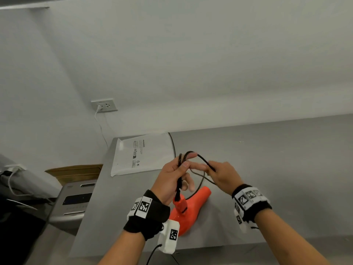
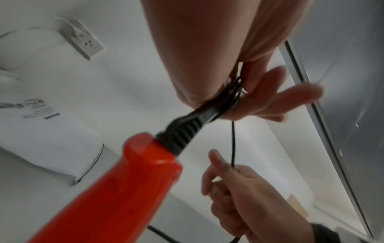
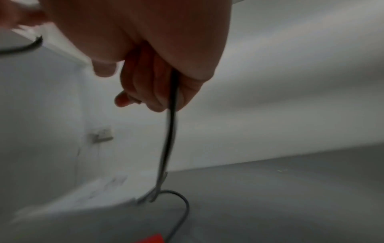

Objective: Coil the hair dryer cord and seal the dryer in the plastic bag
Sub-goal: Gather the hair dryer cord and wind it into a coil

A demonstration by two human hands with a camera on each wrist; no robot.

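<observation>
The left hand [image 1: 172, 180] pinches gathered loops of the cord [image 1: 202, 160] above the orange dryer [image 1: 193, 205]; the right hand [image 1: 221, 175], at 3 o'clock, grips the free run. Loops could slip out — the pinch looks light. The plastic bag [image 1: 141, 153] waits at 11 o'clock.

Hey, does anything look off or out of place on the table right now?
Nothing looks damaged or spilled. The left hand holds gathered loops of the black cord, the right hand grips the loose run, the orange hair dryer lies on the table, and the plastic bag lies flat behind.
</observation>
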